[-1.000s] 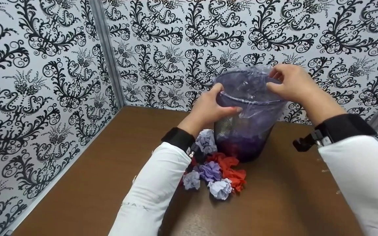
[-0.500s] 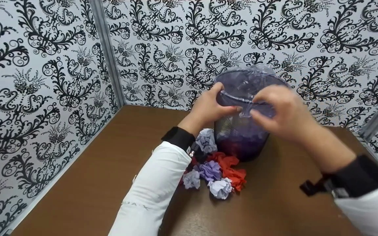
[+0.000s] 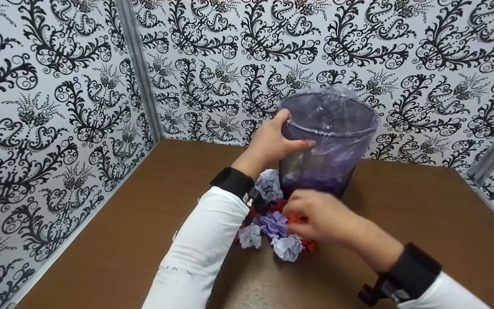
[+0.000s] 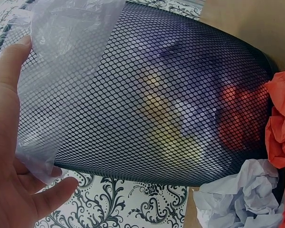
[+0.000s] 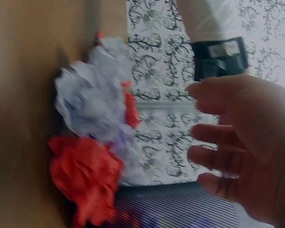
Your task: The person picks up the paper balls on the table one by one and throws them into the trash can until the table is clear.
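The left hand [image 3: 272, 143] is gripping the rim of the mesh bin [image 3: 324, 146], thumb over the edge and fingers [image 3: 305, 143] curled against the plastic liner [image 4: 61, 61] folded over the outside. The bin is standing on the counter [image 3: 401, 223] against the patterned wall. The right hand [image 3: 322, 216] is hovering low over the pile of paper balls [image 3: 279, 231] lying just in front of the bin's base, its fingers [image 5: 213, 135] spread and loosely bent, holding nothing.

The likely trouble: the balls are packed together, so spread fingers closing on one may be nudging its neighbours across the counter. The liner looks slippery under the left hand; if that grip is sliding, the liner could be pulling off the rim or the light bin tipping. The red ball [image 5: 85, 175] and pale ones [image 5: 92, 102] are lying just beyond the right fingertips, not touching them.
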`<state>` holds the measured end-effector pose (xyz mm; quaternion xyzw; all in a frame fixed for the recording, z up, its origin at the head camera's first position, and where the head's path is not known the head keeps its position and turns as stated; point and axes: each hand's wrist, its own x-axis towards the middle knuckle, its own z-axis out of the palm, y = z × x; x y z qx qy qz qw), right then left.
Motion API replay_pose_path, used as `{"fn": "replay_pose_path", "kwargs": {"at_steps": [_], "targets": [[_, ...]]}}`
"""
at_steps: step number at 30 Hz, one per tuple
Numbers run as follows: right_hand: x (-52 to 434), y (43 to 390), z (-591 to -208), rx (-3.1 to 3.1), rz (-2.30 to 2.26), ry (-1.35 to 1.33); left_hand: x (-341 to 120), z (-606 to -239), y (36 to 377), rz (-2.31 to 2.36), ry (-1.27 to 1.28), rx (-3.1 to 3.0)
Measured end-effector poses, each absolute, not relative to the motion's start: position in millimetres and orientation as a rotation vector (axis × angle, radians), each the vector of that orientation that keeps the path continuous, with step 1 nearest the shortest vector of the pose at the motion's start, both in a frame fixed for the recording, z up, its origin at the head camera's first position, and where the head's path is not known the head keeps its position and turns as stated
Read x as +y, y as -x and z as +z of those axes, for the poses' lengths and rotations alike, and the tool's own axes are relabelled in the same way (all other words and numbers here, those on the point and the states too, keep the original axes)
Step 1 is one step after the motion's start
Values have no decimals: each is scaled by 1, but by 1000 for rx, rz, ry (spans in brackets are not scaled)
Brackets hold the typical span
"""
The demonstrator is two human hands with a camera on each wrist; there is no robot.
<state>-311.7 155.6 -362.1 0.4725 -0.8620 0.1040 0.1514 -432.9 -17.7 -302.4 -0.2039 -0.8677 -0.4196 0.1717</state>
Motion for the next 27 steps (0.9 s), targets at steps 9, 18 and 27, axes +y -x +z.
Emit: {"fn": "replay_pose_path", "kwargs": {"at_steps": [9,18,27], "targets": [[148,305,-393,-2624,251,-1434,-17,-303,432,-1174,567,-2460],[138,300,-408,-2695,312,-1467,-17,-302,433,-1162,541,-2481],[129,295,-415,-2734,162,-1353,-17,-302,433,-1201,552,-2477]]}}
